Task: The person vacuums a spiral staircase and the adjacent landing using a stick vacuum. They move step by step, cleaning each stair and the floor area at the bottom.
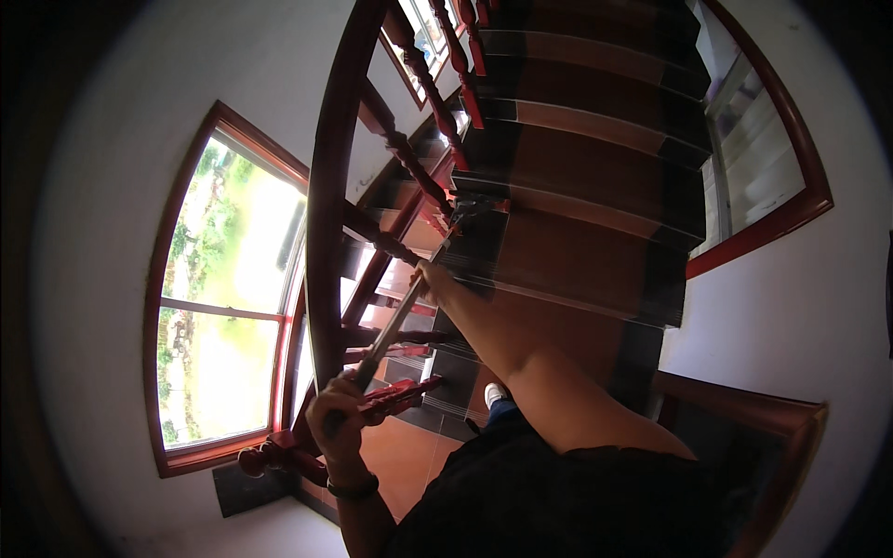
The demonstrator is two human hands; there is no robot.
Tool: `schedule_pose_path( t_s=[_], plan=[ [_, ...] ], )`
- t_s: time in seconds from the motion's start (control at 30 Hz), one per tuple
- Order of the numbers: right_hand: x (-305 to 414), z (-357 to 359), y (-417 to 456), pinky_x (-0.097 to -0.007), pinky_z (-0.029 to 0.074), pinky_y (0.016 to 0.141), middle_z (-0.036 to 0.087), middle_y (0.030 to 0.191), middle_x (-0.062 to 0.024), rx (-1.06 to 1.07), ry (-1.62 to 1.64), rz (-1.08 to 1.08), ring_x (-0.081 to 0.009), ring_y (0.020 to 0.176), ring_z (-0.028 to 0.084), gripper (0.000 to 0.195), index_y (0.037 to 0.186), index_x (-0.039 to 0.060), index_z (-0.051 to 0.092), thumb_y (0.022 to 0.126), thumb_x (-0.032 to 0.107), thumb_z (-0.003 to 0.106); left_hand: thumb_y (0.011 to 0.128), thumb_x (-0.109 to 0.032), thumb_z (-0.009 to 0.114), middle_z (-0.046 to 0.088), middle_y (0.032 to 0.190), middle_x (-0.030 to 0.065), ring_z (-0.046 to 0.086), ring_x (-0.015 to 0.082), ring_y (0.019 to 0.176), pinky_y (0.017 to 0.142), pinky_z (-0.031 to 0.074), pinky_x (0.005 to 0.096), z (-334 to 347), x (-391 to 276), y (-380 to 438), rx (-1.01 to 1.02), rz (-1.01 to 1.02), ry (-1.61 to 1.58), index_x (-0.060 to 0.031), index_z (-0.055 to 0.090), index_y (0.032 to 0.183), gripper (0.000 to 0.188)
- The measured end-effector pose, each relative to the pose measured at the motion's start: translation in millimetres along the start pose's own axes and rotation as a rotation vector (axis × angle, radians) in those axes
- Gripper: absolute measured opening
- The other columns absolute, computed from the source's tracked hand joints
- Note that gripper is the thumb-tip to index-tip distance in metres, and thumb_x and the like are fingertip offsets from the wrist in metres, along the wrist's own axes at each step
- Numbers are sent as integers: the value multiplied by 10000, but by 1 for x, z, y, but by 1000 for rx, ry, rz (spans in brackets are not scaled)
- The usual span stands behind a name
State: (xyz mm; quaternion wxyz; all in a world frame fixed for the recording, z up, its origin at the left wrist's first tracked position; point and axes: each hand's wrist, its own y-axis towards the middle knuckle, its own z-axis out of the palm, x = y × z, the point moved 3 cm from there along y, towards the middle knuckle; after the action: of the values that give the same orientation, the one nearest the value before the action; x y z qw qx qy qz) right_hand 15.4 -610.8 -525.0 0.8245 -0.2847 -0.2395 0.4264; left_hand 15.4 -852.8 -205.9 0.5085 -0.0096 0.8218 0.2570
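Both my hands are closed around the long metal handle (396, 326) of what looks like a mop. Near the dark grip at its upper end is my left hand (336, 413), with a dark band on the wrist. My right hand (434, 282) holds the pole farther down, beside a turned wooden baluster (394, 245). The dark, blurred head (477, 205) of the tool rests about at a stair tread, close to the foot of the balusters; its exact form is hard to tell.
Tiled stairs (579, 167) in brown and black rise ahead. A dark red wooden handrail (328, 209) runs along the left, ending near a newel post (279, 453). Windows with wooden frames flank the stairs, one left (223, 300), one right (757, 139). My white shoe (494, 393) stands below.
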Motion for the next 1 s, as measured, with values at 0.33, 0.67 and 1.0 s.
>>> schedule_pose_path(
  t_s=[0.33,0.67,1.0],
  plan=[
    [12,-54,-50,-354,535,630,547,644,-84,98,27,-38,-212,619,590,95,714,59,501,782,80,564,644,103,489,534,641,80,535,181,624,912,433,403,-17,21,-5,-33,-144,-330,-30,503,741,165],
    [103,-212,-184,-336,545,652,586,687,-77,-167,148,-266,-186,684,613,90,717,42,530,793,88,543,759,-234,578,480,652,53,483,168,650,883,409,395,86,56,-6,311,-281,-622,-32,479,749,225],
    [118,-200,-186,-322,520,572,534,628,-75,-175,237,-346,-179,598,565,98,699,41,477,792,64,491,687,-77,575,486,627,70,473,177,616,869,393,395,105,0,19,395,-132,-644,-27,508,743,101]
  ],
)
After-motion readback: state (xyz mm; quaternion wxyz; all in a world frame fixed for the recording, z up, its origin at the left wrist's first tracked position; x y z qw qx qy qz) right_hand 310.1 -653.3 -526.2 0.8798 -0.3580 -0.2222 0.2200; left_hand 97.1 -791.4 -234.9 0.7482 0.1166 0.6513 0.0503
